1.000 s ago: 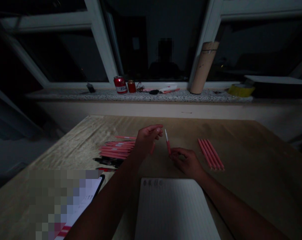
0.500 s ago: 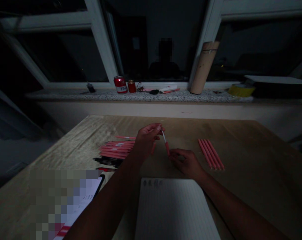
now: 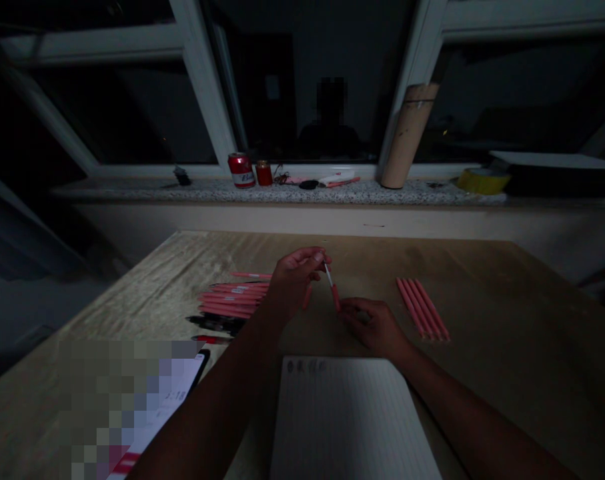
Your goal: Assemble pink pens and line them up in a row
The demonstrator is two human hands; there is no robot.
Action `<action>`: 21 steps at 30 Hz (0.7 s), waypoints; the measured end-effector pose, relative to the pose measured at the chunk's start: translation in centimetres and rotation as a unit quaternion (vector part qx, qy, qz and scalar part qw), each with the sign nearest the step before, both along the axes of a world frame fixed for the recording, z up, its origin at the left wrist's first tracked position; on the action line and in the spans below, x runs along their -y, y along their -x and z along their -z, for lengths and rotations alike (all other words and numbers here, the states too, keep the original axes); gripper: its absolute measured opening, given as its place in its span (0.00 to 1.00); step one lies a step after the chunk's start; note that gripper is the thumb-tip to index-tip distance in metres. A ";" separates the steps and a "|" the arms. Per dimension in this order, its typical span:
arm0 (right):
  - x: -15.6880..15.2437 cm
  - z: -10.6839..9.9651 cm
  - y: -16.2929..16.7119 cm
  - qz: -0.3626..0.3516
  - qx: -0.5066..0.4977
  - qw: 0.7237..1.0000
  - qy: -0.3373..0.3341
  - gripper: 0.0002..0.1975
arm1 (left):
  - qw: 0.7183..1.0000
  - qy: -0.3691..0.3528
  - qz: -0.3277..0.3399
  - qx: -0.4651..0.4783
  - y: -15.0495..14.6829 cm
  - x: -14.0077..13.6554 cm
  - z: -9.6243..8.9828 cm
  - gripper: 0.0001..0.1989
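My left hand (image 3: 299, 267) pinches the top end of a thin white pen refill (image 3: 329, 273). The refill's lower end runs into a pink pen barrel (image 3: 336, 297), which slants down towards me. At the barrel's bottom, the fingertips of my right hand (image 3: 371, 322) close on it. Another short pink pen part (image 3: 307, 297) lies just beside my left hand. Left of that hand is a pile of pink pens (image 3: 232, 300), partly hidden by my forearm. A row of several pink pens (image 3: 422, 309) lies side by side to the right.
Black pens (image 3: 217, 324) and a red-and-black pen (image 3: 209, 339) lie below the pink pile. A lined notebook (image 3: 349, 413) is in front of me, a lit phone (image 3: 175, 393) at left. The windowsill holds a red can (image 3: 241, 171), a jar (image 3: 264, 173) and yellow tape (image 3: 483, 181).
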State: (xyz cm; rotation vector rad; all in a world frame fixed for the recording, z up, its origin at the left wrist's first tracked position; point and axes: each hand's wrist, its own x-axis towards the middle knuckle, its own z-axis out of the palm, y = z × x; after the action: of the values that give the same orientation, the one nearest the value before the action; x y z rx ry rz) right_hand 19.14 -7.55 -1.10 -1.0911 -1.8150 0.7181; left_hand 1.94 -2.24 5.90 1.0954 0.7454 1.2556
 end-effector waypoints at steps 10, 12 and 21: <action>0.1 -0.1 0.1 0.004 -0.001 1.000 0.017 0.10 | 1.000 -0.004 0.001 -0.009 0.0 0.0 -0.1 0.13; 0.1 0.0 0.0 0.004 -0.005 1.000 0.021 0.10 | 1.000 -0.005 -0.002 -0.010 0.0 0.0 -0.2 0.13; 0.0 0.3 0.0 0.006 0.000 1.000 0.018 0.09 | 0.999 -0.017 -0.023 -0.037 -0.1 0.0 -0.3 0.12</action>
State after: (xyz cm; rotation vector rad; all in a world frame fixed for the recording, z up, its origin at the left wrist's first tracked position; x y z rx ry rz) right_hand 19.11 -7.54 -1.41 -1.1258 -1.8004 0.7456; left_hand 2.03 -2.27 6.17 1.1636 0.8104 1.2764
